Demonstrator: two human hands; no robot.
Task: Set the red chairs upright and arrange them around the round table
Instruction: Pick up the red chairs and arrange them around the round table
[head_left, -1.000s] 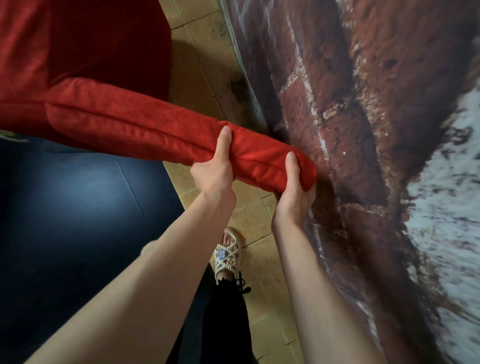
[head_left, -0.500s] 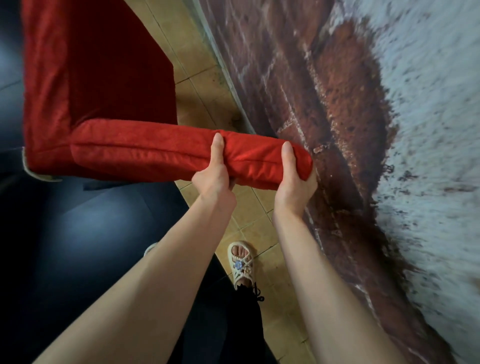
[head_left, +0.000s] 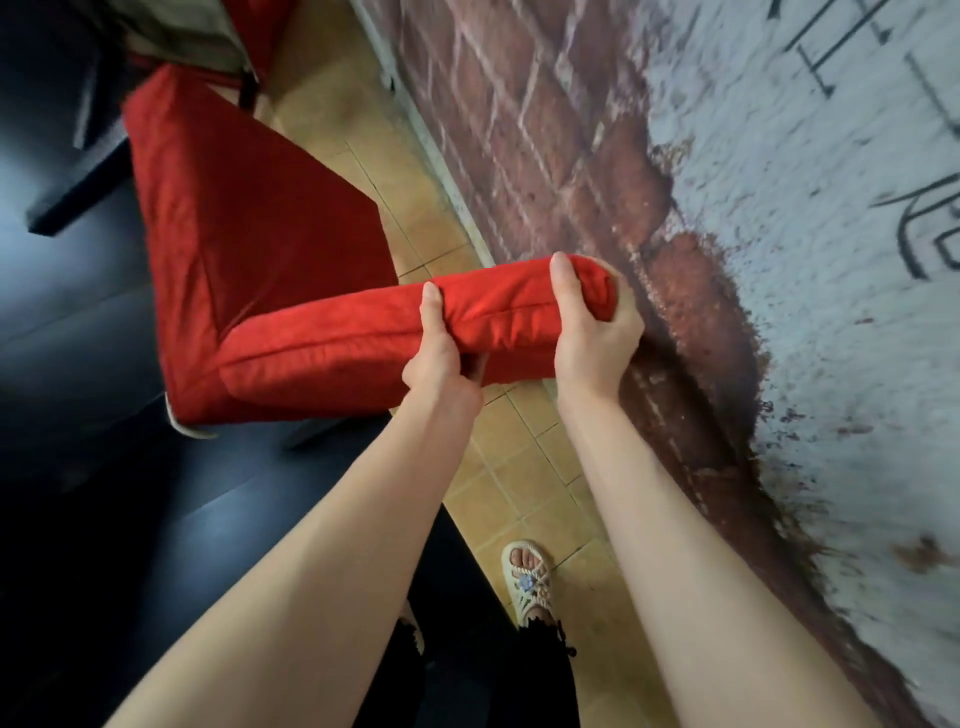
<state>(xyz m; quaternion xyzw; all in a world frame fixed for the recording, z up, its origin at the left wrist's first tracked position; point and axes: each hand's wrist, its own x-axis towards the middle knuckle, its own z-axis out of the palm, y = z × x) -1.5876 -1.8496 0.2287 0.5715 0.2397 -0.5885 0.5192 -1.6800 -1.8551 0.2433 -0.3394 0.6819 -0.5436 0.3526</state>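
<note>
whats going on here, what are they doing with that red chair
A person grips the padded top of the chair back with both hands, the left hand beside the right hand, thumbs on top. The chair's seat faces up, close to the brick wall on the tiled floor. Whether all its legs touch the floor cannot be told.
</note>
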